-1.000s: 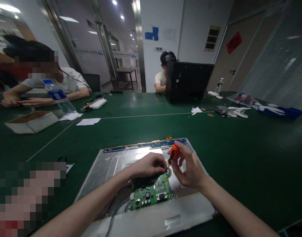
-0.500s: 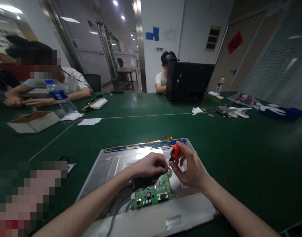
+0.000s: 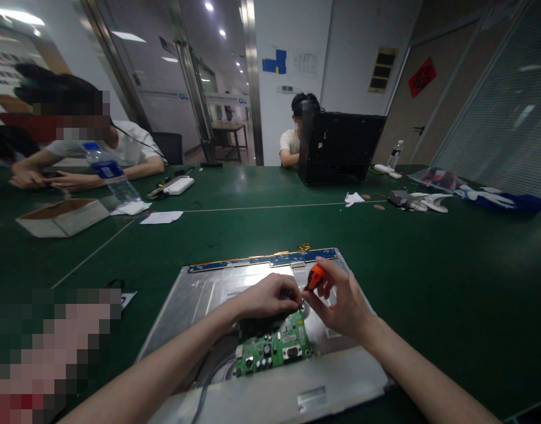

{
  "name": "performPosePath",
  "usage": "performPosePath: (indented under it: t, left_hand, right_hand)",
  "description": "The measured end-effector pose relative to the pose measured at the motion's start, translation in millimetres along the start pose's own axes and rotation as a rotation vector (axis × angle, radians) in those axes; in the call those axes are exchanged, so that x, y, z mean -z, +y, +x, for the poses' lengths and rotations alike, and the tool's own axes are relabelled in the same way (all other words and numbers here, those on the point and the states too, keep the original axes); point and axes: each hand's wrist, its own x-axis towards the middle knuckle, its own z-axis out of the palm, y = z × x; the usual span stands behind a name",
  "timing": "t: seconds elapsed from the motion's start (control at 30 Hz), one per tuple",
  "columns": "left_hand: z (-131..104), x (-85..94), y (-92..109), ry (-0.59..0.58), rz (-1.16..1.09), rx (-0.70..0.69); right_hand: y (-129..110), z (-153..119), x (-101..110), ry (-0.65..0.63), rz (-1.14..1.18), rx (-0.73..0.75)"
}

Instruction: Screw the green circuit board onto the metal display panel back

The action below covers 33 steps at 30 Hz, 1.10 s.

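An orange and black screwdriver (image 3: 316, 277) is held in the fingers of my right hand (image 3: 343, 303), tilted, its tip down by the upper right corner of a green circuit board (image 3: 277, 347). Close by, my left hand (image 3: 270, 294) has its fingers pinched at that same corner; whatever is between them is too small to make out. The board lies on the metal back of a display panel (image 3: 182, 306), with a blue board strip (image 3: 261, 260) along its far edge. A grey cable (image 3: 204, 386) runs from the board's left side toward me.
On the green table (image 3: 429, 282) stand an open box (image 3: 62, 219) and a tilted water bottle (image 3: 114, 174) at the left. A black monitor-like case (image 3: 341, 147) is at the back, with white gloves (image 3: 423, 202) to the right. Two people sit across the table.
The screwdriver handle has tipped further to the right and slightly lower as my right hand shifted. My left hand stays at the board's corner.
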Motion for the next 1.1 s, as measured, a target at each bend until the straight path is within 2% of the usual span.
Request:
performPosePath:
  t: [0.23,0.37,0.5,0.77,1.1]
  left_hand:
    - [-0.7,-0.9,-2.4,-0.002,-0.009,0.002]
    - [-1.0,-1.5,-4.2,0.003,0.000,0.001]
    - [-0.8,-1.3,-3.3,0.007,0.006,-0.007]
    - [-1.1,-1.0,-2.9,0.005,0.004,-0.004]
    - [-0.8,-1.7,-2.5,0.017,0.010,-0.007]
  right_hand:
    - [0.1,-3.3,-0.3,-0.035,0.066,-0.078]
    - [0.8,-1.9,-0.8,0.015,-0.006,-0.024]
    - [-0.3,1.4,0.9,0.002,-0.032,0.026]
    - [-4.9,2.7,3.5,-0.047,0.027,-0.011]
    - [0.2,-0.5,1.1,-0.010,0.005,0.010]
